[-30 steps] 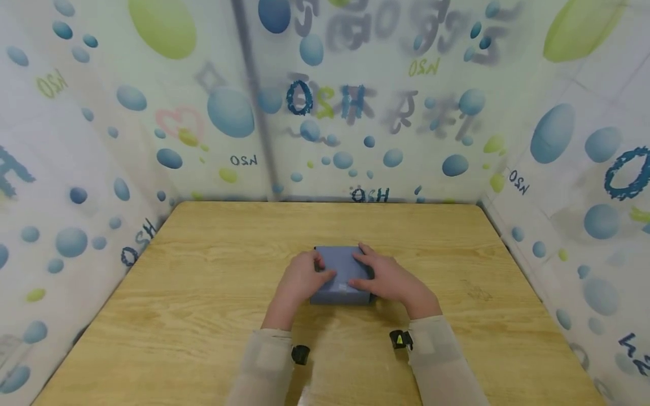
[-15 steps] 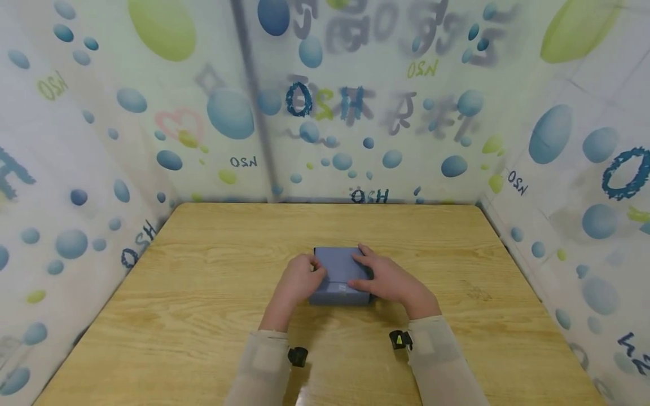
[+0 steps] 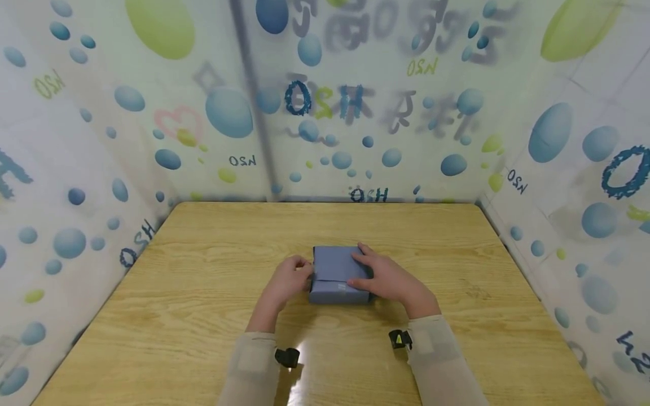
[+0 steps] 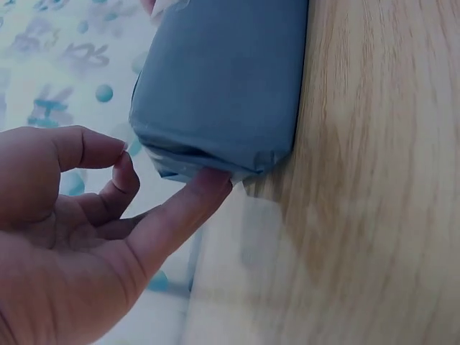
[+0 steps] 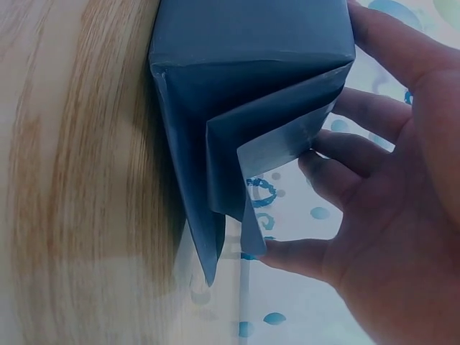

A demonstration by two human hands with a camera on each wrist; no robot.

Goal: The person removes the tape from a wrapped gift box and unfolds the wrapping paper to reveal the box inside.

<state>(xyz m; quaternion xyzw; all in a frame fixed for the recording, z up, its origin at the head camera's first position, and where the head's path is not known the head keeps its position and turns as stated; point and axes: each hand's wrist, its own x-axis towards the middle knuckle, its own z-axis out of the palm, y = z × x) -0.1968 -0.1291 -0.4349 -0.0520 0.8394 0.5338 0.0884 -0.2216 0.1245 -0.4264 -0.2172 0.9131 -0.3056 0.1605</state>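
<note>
A blue paper-wrapped box [image 3: 337,264] lies on the table, with a paper edge running across its top near the front. My left hand [image 3: 290,277] is at its left end. In the left wrist view, one straight digit [image 4: 180,219] presses against folded paper [image 4: 208,162] there, while the other fingers curl beside it, holding nothing. My right hand [image 3: 393,279] rests spread over the box's right side. From the right wrist view, loose paper flaps [image 5: 277,144] stick out of the right end, and one fingertip touches a flap's edge.
The wooden table [image 3: 203,248] runs back to a wall [image 3: 325,141] printed with blue and green drops and letters. Similar side walls stand left and right. Small dark wrist cameras [image 3: 288,357] hang below both cuffs.
My left hand has slid left off the box's top to its left end, uncovering more of the paper edge. The right hand has stayed in place, and the box has barely shifted.
</note>
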